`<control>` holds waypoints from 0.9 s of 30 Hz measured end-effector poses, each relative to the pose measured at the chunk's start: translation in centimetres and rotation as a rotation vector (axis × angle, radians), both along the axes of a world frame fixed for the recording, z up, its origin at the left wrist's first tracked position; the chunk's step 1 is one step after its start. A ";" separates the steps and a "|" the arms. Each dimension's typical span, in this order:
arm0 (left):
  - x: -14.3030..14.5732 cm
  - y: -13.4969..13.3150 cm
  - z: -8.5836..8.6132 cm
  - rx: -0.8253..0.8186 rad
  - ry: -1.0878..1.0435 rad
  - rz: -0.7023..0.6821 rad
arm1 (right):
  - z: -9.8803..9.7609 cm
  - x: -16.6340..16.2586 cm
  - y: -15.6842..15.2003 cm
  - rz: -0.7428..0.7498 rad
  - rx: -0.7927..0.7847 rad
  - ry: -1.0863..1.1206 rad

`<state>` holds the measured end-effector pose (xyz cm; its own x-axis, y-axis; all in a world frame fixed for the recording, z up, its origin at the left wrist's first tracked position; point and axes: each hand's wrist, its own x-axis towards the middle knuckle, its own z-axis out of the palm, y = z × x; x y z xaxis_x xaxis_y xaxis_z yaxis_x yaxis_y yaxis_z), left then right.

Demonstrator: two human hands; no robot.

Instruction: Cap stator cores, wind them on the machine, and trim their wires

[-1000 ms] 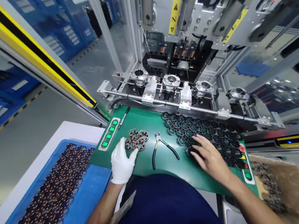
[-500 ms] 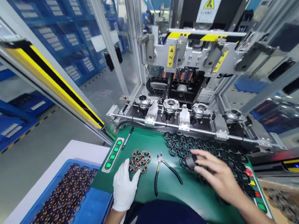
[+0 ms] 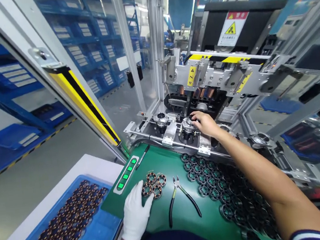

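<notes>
My left hand (image 3: 135,213), in a white glove, rests flat on the green mat (image 3: 184,223), fingertips touching a small cluster of copper-wound stator rings (image 3: 154,184). My bare right hand (image 3: 204,123) reaches far forward into the machine and its fingers pinch a dark ring part (image 3: 190,119) over the second round metal fixture (image 3: 187,125). A dense spread of dark unwound rings (image 3: 223,189) lies on the mat's right side under my forearm. Black-handled cutters (image 3: 181,199) lie between the two groups.
A blue tray (image 3: 97,235) of copper-wound rings sits at the lower left. Green lit buttons (image 3: 127,173) line the mat's left edge. More round fixtures (image 3: 160,119) stand on the machine's rail, under a winding head with yellow warning labels (image 3: 192,75). A yellow-black light curtain post (image 3: 87,104) stands at left.
My right hand lifted a dark ring from the pile on the mat and carried it forward to the machine fixture. The left hand stayed on the mat; the view tilted up.
</notes>
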<state>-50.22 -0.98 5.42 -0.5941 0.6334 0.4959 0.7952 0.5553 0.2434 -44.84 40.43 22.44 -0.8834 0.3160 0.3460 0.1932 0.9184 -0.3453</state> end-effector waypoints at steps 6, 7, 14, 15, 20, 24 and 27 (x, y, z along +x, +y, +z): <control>0.1 0.1 0.3 -0.017 0.015 0.007 | 0.8 -0.3 0.3 0.004 0.097 -0.177; 0.1 0.1 0.3 -0.018 0.008 0.007 | 1.1 -0.5 0.2 -0.002 0.112 -0.204; 0.1 0.0 0.1 -0.013 -0.011 0.005 | 1.6 -0.8 -0.6 -0.081 0.192 -0.282; 0.1 0.0 0.1 -0.012 -0.011 0.005 | 1.5 -0.6 -0.8 -0.089 0.202 -0.282; 0.1 0.1 0.3 -0.012 0.000 -0.003 | 1.3 -0.7 -1.2 -0.107 0.248 -0.315; 0.1 0.2 0.4 -0.010 0.021 0.000 | 1.6 -1.4 -0.9 -0.089 0.270 -0.378; 0.1 0.2 0.2 -0.011 0.015 -0.004 | 1.5 -1.1 -0.7 -0.038 0.279 -0.411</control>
<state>-50.13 -0.82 5.66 -0.5840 0.6413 0.4977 0.8011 0.5546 0.2253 -45.93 39.75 23.93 -0.9542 0.2953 0.0475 0.2967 0.9547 0.0246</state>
